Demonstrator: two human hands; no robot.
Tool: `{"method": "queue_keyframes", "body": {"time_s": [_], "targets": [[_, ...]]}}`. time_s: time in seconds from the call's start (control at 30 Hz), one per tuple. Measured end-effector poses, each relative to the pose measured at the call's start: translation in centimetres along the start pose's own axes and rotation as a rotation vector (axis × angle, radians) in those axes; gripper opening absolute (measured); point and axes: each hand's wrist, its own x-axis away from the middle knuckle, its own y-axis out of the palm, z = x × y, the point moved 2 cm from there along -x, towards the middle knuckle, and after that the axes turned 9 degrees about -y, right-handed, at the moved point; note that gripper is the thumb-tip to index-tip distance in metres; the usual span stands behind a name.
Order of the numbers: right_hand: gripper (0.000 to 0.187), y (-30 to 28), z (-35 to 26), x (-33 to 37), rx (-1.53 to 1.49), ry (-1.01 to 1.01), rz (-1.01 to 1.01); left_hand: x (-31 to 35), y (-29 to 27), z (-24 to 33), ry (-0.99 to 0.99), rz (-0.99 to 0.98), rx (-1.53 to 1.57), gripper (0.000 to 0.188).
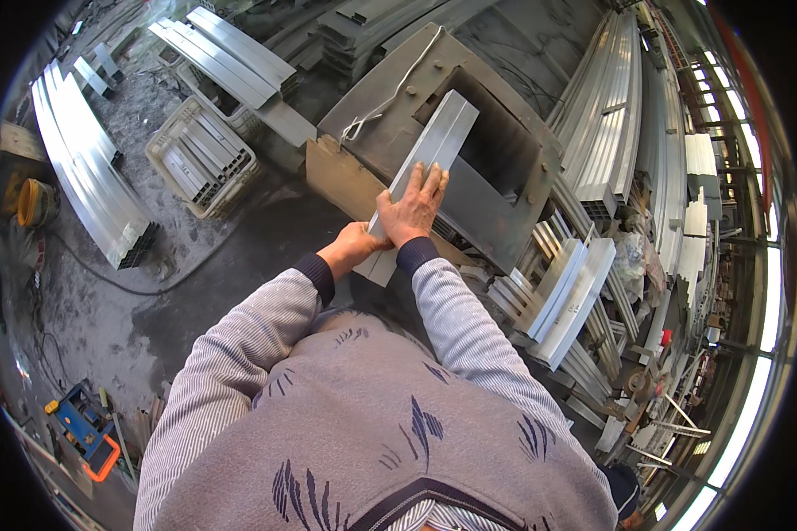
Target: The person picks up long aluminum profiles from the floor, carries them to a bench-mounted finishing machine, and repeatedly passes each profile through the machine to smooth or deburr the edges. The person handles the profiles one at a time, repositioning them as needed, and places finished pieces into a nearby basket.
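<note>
A silver rectangular metal tube (436,133) lies lengthwise across a dark, heavy machine (385,93), its far end over the opening in the top. My left hand (354,246) grips the tube's near left side, fingers curled round the edge and partly hidden. Just ahead of it, my right hand (413,208) presses on the tube's upper face, fingers spread and stretched forward. The two hands almost touch. Inside the machine's opening (505,128) is a dark ribbed surface. A wooden board (338,181) stands along the machine's left side.
At left, a white plastic crate (164,164) holds cut tubes beside long bundled tubes (84,159). Another pile of metal tubes (239,66) lies farther back. Stacked profiles (571,296) sit close on my right. A cable (164,290) crosses the floor.
</note>
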Motion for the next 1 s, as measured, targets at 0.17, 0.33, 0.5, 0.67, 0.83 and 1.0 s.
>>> {"method": "queue_keyframes", "body": {"time_s": [0.17,0.33,0.5,0.67,0.83,1.0], "targets": [[0.084,1.1,-1.6,3.0,-0.017,-0.020,-0.007,2.4,-1.0,-2.7,-0.017,-0.001,0.003,0.040],[0.083,1.2,-2.0,3.4,-0.051,-0.013,-0.033,2.8,-1.3,-2.7,-0.028,0.055,-0.022,0.039],[0.082,0.2,2.2,-4.3,-0.050,-0.071,0.135,-1.7,0.1,4.5,0.045,-0.029,0.067,0.035],[0.077,-0.1,9.0,-14.4,0.009,-0.049,0.192,-8.0,2.4,14.8,0.045,-0.022,-0.085,0.050],[0.078,-0.7,14.3,-20.3,-0.013,0.076,0.070,-12.4,4.5,21.3,-0.049,0.107,-0.388,0.073],[0.079,-0.1,12.3,-17.0,0.075,0.032,0.132,-12.5,3.7,16.8,-0.015,0.041,-0.233,0.065]]}}
